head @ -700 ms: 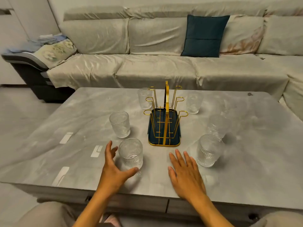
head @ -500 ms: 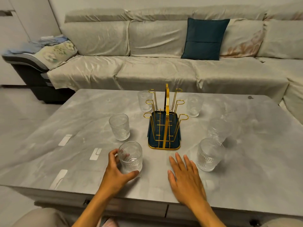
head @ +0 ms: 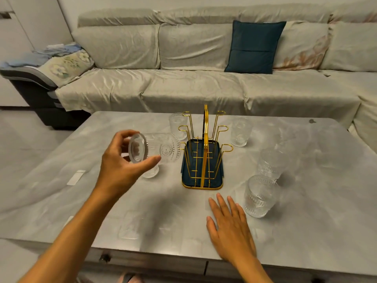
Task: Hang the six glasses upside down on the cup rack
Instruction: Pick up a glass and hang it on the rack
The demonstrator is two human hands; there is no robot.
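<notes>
My left hand [head: 120, 166] grips a clear ribbed glass [head: 155, 149] in the air, tipped on its side with the mouth toward the gold wire cup rack [head: 205, 150] just to its right. The rack stands on a dark blue tray and all its hooks are bare. Another glass [head: 151, 171] stands on the table, mostly hidden behind my left hand. Upright glasses stand at the back left [head: 178, 125], back right [head: 240, 131], right [head: 269, 162] and front right [head: 260, 196] of the rack. My right hand [head: 230, 227] lies flat on the table, fingers spread, empty.
The grey marble-look table [head: 306, 231] has white stickers [head: 75, 177] near its left side. A grey sofa [head: 193, 86] with a dark teal cushion [head: 253, 46] runs behind the table. A dark chair with folded cloths [head: 34, 78] sits at the left.
My left hand closed around the front-left glass, lifted it off the table and tipped it sideways toward the rack. My right hand stayed flat on the table.
</notes>
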